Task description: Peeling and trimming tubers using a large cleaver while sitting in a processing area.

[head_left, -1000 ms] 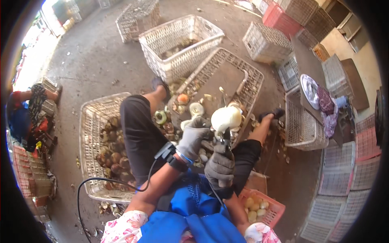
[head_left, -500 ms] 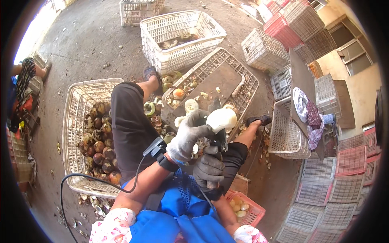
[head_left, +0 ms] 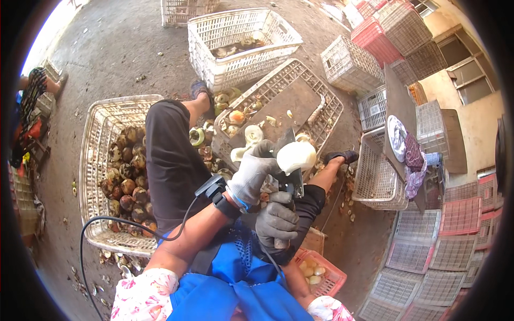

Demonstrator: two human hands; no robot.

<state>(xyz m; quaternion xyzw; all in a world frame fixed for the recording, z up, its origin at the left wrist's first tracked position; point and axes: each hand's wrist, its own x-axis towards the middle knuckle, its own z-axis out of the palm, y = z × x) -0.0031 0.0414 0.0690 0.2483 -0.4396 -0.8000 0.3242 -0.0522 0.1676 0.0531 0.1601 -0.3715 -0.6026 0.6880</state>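
My left hand (head_left: 250, 174), in a grey glove, closes around the left side of a round, peeled white fruit (head_left: 297, 157). Its fingertips are partly hidden behind the fruit. My right hand (head_left: 276, 220), in a darker grey glove, wraps round the handle of a knife, with the handle's end showing below the fist. The wide dark knife blade (head_left: 285, 140) points up and passes behind the fruit, close against it. Beyond my hands, a wooden board (head_left: 297, 100) lies on an upturned crate, with cut rings of pale peel (head_left: 253, 134) on it.
A white crate (head_left: 89, 160) of dark brown round fruits stands at my left. A pink basket (head_left: 336, 279) of pale peeled pieces is at my lower right. Ahead stands another white crate (head_left: 235, 68) with scraps. Peelings litter the floor; stacked crates (head_left: 423, 241) line the right side.
Both hands stay together with the fruit and knife. The fruit has shifted slightly right, and more blade shows above it. The view has moved a little.
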